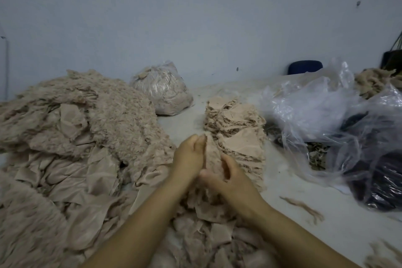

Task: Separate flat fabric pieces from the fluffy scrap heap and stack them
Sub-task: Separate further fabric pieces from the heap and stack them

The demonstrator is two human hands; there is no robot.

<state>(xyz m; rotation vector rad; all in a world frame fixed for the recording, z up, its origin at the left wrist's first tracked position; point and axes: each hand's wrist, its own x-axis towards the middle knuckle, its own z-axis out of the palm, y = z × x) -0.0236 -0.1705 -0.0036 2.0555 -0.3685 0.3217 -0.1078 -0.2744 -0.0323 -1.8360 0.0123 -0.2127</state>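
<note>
A big heap of beige fluffy scraps [113,111] mixed with smooth beige cloth fills the left side of the table. To the right of centre stands a stack of flat beige pieces [237,135] with frayed edges. Between heap and stack, my left hand [189,159] and my right hand [230,178] hold one beige fabric piece [212,154] upright between them. The left fingers lie along its left side; the right thumb and fingers pinch its lower part. More loose scraps [208,224] lie under my forearms.
A tied clear bag of beige scraps [163,91] sits at the back by the wall. Crumpled clear plastic bags [322,115] with dark contents [378,183] crowd the right side. Fluffy strands [304,206] lie on the white tabletop [293,180]. A dark blue seat back [304,67] shows behind.
</note>
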